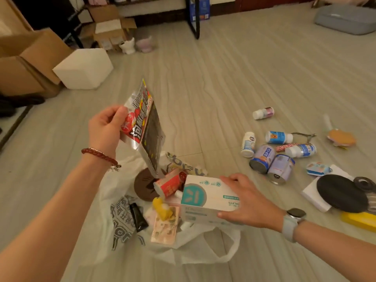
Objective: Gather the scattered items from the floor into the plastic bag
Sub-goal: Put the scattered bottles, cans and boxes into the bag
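A white plastic bag (114,247) lies open on the floor at lower centre. Inside it are a brown round disc (142,185), a red-and-white tube (169,185), a yellow toy (161,208), a black tube (138,217) and a pink flat pack (164,231). My left hand (105,129) grips a red-and-clear snack packet (142,127) above the bag, its lower end pointing into the opening. My right hand (246,200) holds a white-and-teal tissue box (203,200) over the bag's right side.
Scattered to the right are several white bottles (278,137), two cans (281,168), a small blue pack (317,169), a black disc on white paper (339,193), a yellow item (360,219) and an orange pad (341,137). Cardboard boxes (26,62) and a white cube (85,68) stand far left.
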The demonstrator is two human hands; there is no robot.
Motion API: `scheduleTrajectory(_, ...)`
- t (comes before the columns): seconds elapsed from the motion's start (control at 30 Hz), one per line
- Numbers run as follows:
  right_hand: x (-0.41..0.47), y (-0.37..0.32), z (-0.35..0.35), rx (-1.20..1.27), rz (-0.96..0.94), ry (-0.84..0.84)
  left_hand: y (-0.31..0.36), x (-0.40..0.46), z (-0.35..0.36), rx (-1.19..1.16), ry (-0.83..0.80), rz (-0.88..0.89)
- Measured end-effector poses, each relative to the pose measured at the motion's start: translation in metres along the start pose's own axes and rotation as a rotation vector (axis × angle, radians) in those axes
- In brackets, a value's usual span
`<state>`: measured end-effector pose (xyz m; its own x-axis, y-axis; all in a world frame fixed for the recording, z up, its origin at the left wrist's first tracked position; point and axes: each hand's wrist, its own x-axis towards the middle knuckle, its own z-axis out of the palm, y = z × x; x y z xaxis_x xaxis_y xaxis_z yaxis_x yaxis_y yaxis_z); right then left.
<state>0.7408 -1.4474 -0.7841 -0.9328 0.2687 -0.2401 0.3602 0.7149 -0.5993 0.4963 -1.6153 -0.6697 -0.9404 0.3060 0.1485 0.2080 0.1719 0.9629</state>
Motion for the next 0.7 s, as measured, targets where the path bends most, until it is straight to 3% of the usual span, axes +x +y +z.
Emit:
scheduleTrajectory(0.1,0.037,-0.039,0.033,-0.059,-0.064,-0.067,-0.013,0.01,-0.022,0.11,0.116,0.065)
scheduleTrajectory(0.3,0.073,-0.087,0.088,-0.073,-0.088,0.017,-0.045,0.009,-0.057,0.338,0.165,0.104)
scheduleTrajectory(0.5,0.057,-0.078,0.102,-0.072,-0.236,-0.216,-0.05,0.011,-0.064,0.411,0.184,0.173)
scheduleTrajectory(0.6,0.061,-0.073,0.12,-0.248,-0.368,-0.131,-0.052,0.012,-0.061,0.411,0.182,0.188)
scheduleTrajectory(0.7,0.074,-0.075,0.124,-0.258,-0.331,0.019,-0.052,0.013,-0.06,0.402,0.193,0.188)
